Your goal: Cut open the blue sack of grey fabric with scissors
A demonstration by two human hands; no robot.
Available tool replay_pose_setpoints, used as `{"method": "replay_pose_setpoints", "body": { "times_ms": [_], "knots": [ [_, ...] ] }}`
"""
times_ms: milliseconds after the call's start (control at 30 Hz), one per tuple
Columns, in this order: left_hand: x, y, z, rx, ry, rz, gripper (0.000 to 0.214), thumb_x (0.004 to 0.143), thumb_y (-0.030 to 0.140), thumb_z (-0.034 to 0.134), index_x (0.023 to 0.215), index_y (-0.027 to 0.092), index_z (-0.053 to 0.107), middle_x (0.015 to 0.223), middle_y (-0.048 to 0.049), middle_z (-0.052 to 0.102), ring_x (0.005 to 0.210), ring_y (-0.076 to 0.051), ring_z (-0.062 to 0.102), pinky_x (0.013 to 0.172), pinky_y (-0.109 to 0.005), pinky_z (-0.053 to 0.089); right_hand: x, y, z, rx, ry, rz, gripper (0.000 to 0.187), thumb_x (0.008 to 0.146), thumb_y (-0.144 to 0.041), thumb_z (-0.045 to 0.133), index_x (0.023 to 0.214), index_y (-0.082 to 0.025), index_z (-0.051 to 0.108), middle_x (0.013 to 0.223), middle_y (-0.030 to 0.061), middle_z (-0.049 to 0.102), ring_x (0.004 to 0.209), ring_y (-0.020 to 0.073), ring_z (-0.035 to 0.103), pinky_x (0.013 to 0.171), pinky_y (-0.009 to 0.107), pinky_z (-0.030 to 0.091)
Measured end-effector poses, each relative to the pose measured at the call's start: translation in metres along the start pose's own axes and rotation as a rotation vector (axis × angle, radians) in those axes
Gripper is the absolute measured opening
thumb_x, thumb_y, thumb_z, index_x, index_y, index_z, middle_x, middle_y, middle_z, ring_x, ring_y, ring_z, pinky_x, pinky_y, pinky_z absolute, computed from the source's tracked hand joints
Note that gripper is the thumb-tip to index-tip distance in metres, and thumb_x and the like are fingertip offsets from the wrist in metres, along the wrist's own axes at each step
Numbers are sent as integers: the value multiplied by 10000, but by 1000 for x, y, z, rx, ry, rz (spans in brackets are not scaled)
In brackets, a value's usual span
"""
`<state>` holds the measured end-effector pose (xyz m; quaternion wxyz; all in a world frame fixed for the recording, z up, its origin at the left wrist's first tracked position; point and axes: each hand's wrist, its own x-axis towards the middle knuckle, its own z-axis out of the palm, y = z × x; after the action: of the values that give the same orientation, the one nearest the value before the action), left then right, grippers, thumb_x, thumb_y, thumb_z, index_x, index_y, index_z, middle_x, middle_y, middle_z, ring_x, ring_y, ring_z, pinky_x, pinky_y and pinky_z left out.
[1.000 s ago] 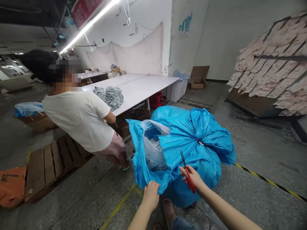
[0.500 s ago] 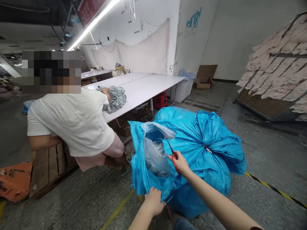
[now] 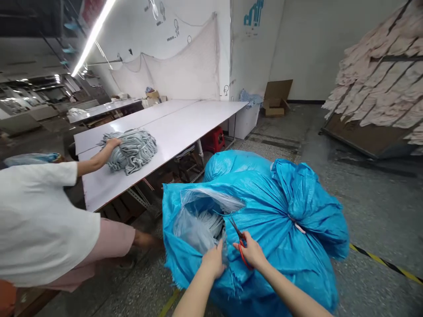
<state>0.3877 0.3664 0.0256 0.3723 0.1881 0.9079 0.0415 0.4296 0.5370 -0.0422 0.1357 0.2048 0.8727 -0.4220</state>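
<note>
A large blue woven sack (image 3: 264,202) lies in front of me with its mouth torn wide. Inside it, a clear plastic liner (image 3: 191,229) surrounds grey-white folded fabric pieces (image 3: 211,222). At the near edge of the opening, my left hand (image 3: 213,260) is closed on the liner. My right hand (image 3: 254,252) grips red-handled scissors (image 3: 235,227), their dark blades pointing up and left over the sack beside the opening. How far the blades are spread is hard to make out.
To the left, a person in a white shirt (image 3: 42,220) reaches onto a long white table (image 3: 178,127) and touches a pile of grey-green fabric (image 3: 135,149). A red stool (image 3: 214,139) stands beneath the table. A rack of pale pink garments (image 3: 380,83) is at right.
My left hand has moved up from the sack's lower edge to the liner at the opening. The scissors stay in my right hand. The person has shifted left in view, and my view has turned.
</note>
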Motion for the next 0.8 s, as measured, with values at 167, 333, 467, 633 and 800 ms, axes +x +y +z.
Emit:
{"method": "replay_pose_setpoints", "body": {
  "times_ms": [167, 333, 467, 633, 800],
  "knots": [
    [-4, -3, 26, 72, -91, 42, 338, 901, 202, 629, 1210, 67, 648, 1223, -246, 615, 1156, -411, 592, 1013, -518, 500, -6, 19, 6, -104, -11, -5, 281, 901, -337, 592, 1130, -212, 489, 1136, 78, 694, 1058, 268, 672, 828, 312, 461],
    [-30, -6, 50, 23, -62, 93, 286, 937, 216, 556, 1163, 77, 664, 1257, -205, 591, 1177, -356, 577, 1052, -446, 478, -16, 26, 2, -224, 2, -10, 183, 983, -366, 459, 1063, -203, 488, 981, 101, 723, 973, 302, 697, 728, 335, 439],
    [-42, -24, 71, -26, 2, 33, 294, 993, 222, 441, 1146, 99, 660, 1151, -169, 648, 1128, -344, 603, 992, -447, 510, -31, 37, -27, -326, 37, 25, 259, 1014, -438, 371, 1053, -211, 488, 918, 111, 731, 931, 332, 708, 673, 340, 414],
    [-54, -41, 81, -38, 97, 13, 265, 1025, 219, 415, 1108, 126, 648, 1131, -128, 650, 1119, -312, 599, 971, -423, 511, -51, 49, -64, -463, 41, 28, 279, 1016, -436, 363, 1045, -198, 507, 956, 123, 740, 942, 336, 709, 675, 338, 427],
    [-67, -36, 65, -49, 127, 83, 243, 1041, 214, 413, 1045, 131, 641, 1103, -107, 635, 1096, -287, 589, 958, -401, 493, -60, 36, -58, -519, 80, -4, 239, 1013, -412, 380, 1026, -226, 529, 975, 84, 753, 916, 308, 719, 645, 326, 442]
  ]
}}
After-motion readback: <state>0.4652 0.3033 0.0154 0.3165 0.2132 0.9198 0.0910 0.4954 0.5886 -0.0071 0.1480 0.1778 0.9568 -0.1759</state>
